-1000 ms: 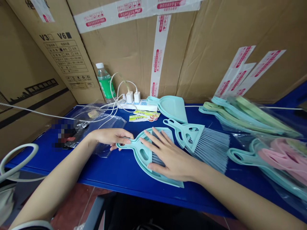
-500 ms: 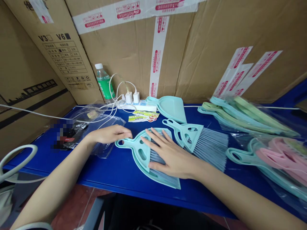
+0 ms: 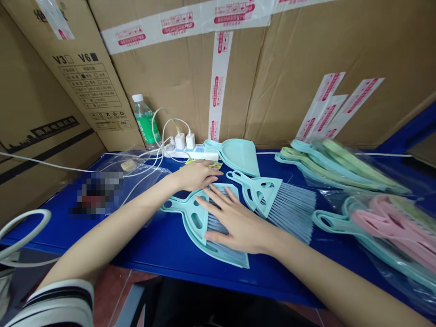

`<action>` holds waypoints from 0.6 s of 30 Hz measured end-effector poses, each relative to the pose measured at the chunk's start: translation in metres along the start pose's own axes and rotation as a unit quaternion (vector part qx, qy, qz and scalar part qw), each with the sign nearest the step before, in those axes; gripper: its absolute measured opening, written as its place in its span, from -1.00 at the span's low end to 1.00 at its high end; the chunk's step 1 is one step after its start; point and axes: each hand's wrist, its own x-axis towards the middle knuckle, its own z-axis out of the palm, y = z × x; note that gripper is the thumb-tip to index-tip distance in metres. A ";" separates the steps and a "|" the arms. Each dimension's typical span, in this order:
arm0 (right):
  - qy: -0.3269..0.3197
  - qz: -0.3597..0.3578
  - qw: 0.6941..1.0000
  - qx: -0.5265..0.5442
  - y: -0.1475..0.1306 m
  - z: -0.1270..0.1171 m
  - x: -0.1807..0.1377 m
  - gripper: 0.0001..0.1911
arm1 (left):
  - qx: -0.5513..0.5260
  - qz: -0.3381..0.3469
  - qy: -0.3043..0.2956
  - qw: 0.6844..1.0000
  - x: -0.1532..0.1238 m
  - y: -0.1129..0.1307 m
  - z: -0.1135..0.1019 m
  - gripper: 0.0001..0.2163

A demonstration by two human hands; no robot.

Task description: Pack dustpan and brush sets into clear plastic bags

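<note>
My right hand (image 3: 235,220) lies flat with fingers spread on a teal brush nested in a teal dustpan (image 3: 194,222) on the blue table (image 3: 163,245). My left hand (image 3: 197,175) reaches over the dustpan's handle to small printed cards (image 3: 214,165) behind it, fingers stretched out over them. Just right of my hands lies a second teal brush (image 3: 279,202). An empty teal dustpan (image 3: 238,154) sits behind the cards.
Bagged dustpan sets in teal, green and pink (image 3: 374,200) fill the right. A power strip with chargers (image 3: 190,150), a green bottle (image 3: 145,120) and clear plastic bags (image 3: 136,168) lie at back left. Cardboard boxes (image 3: 272,81) wall the rear.
My left hand left the dustpan's handle and moved right and away to the printed cards. My right hand stayed flat on the brush.
</note>
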 end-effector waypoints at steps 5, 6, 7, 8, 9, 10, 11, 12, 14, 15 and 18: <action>-0.004 -0.002 1.000 0.007 -0.002 -0.004 -0.001 -0.17 | -0.017 0.004 -0.024 1.000 0.020 -0.001 0.006 -0.66; -0.006 -0.001 1.000 0.005 -0.003 -0.004 -0.001 -0.17 | -0.019 0.006 -0.022 1.000 0.021 -0.002 0.006 -0.67; -0.006 0.000 1.000 0.002 -0.003 -0.005 -0.001 -0.17 | -0.021 0.009 -0.020 1.000 0.020 -0.003 0.005 -0.67; -0.006 0.000 1.000 0.000 -0.003 -0.005 -0.002 -0.17 | -0.023 0.010 -0.018 1.000 0.019 -0.003 0.003 -0.68; -0.005 -0.002 1.000 -0.002 -0.003 -0.004 -0.002 -0.17 | -0.027 0.012 -0.013 0.999 0.017 -0.004 0.001 -0.68; -0.004 -0.003 1.000 -0.004 -0.002 -0.004 -0.002 -0.18 | -0.034 0.015 -0.007 0.999 0.013 -0.004 -0.001 -0.67; -0.002 -0.005 1.000 -0.006 -0.002 -0.003 -0.002 -0.18 | -0.040 0.019 0.002 0.999 0.009 -0.005 -0.004 -0.66; 0.001 -0.009 1.000 -0.010 -0.002 -0.002 -0.002 -0.18 | -0.054 0.026 0.017 0.998 0.003 -0.005 -0.007 -0.66; 0.026 -0.027 0.999 -0.029 -0.001 -0.002 -0.002 -0.19 | -0.066 0.040 0.049 0.996 -0.011 -0.003 -0.013 -0.66; 0.054 -0.039 0.997 -0.044 -0.001 -0.003 -0.002 -0.23 | -0.070 0.046 0.062 0.995 -0.019 -0.002 -0.015 -0.65; 0.191 -0.063 0.976 -0.079 0.000 -0.012 -0.005 -0.51 | -0.083 0.053 0.075 0.992 -0.045 0.005 -0.020 -0.64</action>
